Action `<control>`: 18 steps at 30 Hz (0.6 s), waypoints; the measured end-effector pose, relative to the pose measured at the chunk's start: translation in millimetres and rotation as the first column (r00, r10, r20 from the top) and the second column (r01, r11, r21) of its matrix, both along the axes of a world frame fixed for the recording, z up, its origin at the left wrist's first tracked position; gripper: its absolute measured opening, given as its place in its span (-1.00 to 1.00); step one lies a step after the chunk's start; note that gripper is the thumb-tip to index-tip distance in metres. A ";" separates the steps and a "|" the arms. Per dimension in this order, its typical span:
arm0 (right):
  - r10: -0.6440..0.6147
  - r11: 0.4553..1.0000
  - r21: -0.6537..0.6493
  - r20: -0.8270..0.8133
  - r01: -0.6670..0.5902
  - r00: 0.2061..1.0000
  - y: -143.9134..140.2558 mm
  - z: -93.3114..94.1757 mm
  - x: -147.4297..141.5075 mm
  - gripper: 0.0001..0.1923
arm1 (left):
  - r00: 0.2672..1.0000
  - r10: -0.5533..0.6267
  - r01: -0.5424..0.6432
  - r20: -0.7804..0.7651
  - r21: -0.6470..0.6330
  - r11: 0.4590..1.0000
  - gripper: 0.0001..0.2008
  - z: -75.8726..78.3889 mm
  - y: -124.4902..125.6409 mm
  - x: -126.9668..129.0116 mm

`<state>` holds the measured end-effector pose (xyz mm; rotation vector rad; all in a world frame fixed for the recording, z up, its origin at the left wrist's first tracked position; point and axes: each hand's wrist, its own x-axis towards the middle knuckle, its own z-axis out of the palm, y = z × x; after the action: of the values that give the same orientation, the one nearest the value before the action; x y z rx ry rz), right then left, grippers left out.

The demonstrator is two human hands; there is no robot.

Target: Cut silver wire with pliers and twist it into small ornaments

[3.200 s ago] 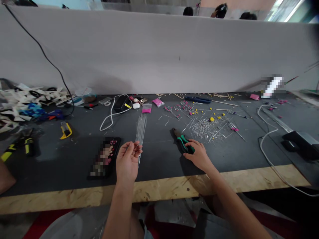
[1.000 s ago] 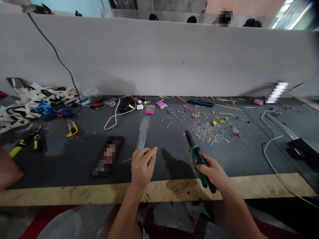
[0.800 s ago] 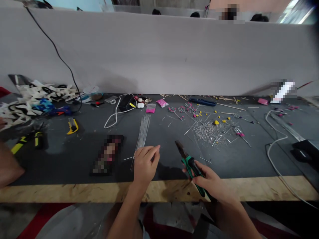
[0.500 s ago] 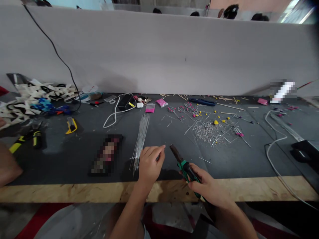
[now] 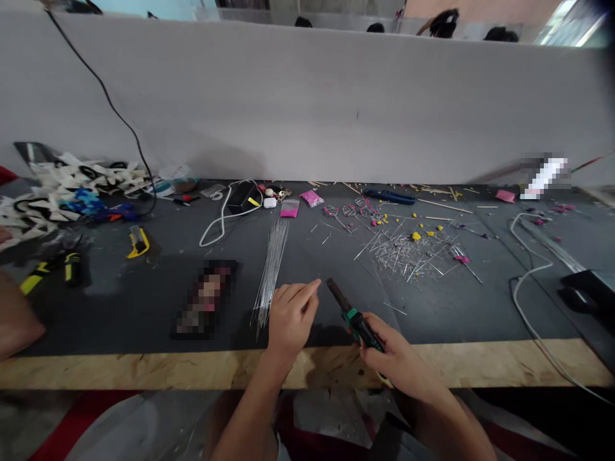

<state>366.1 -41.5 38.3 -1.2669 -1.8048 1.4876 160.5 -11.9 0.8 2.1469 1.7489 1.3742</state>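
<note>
My left hand [image 5: 289,317] pinches a single thin metal wire between thumb and fingertips, just right of a bundle of long thin wires [image 5: 270,269] lying on the dark mat [image 5: 144,301]. Only the wire's tip shows past my fingers. My right hand [image 5: 398,358] grips the green-and-black handles of a pair of pliers [image 5: 350,312]. The pliers' dark jaws point up and left, close to my left fingertips. Both hands hover near the table's front wooden edge [image 5: 144,370].
A pile of short cut wire pieces with yellow and pink bits [image 5: 408,250] lies right of centre. A phone [image 5: 205,297], a yellow utility knife [image 5: 138,241], black-yellow pliers [image 5: 52,269], white cables [image 5: 523,282] and a black device [image 5: 589,291] sit around. Another person's arm [image 5: 14,317] rests at far left.
My right hand picked the pliers up off the mat and brought them left toward my left hand. My left hand drew one wire out of the bundle and moved right.
</note>
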 end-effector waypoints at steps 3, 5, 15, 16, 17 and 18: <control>-0.001 1.000 0.015 0.006 0.001 1.000 -0.2 -0.7 -1.5 -0.71 | 0.999 0.006 -0.005 -0.046 0.008 1.000 -0.79 1.0 -0.3 0.8; -0.001 1.000 0.029 0.006 0.001 1.000 -0.6 -1.0 -2.7 -0.72 | 0.999 0.005 -0.005 -0.053 0.007 1.000 -0.79 1.7 -0.4 1.3; -0.021 0.994 0.109 0.052 0.015 0.998 -2.3 -3.1 -6.7 -0.72 | 0.999 0.005 -0.005 -0.041 -0.003 1.000 -0.79 0.4 -1.0 0.7; -0.022 0.993 0.119 0.052 0.016 0.998 -2.3 -3.0 -7.1 -0.73 | 0.999 0.008 -0.008 -0.036 -0.005 1.000 -0.79 -0.2 -1.1 0.8; -0.025 0.992 0.129 0.052 0.018 0.998 -2.3 -2.7 -7.5 -0.74 | 0.999 0.010 -0.011 -0.032 -0.008 1.000 -0.78 -0.7 -1.3 0.9; -0.026 0.991 0.134 0.054 0.019 0.998 -2.2 -2.4 -7.8 -0.75 | 1.000 0.014 -0.014 -0.028 -0.011 1.000 -0.78 -1.1 -1.5 1.2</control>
<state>358.3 -43.7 35.9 -1.2700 -1.8856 1.3077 161.7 -13.4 -0.3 2.1624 1.7807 1.3405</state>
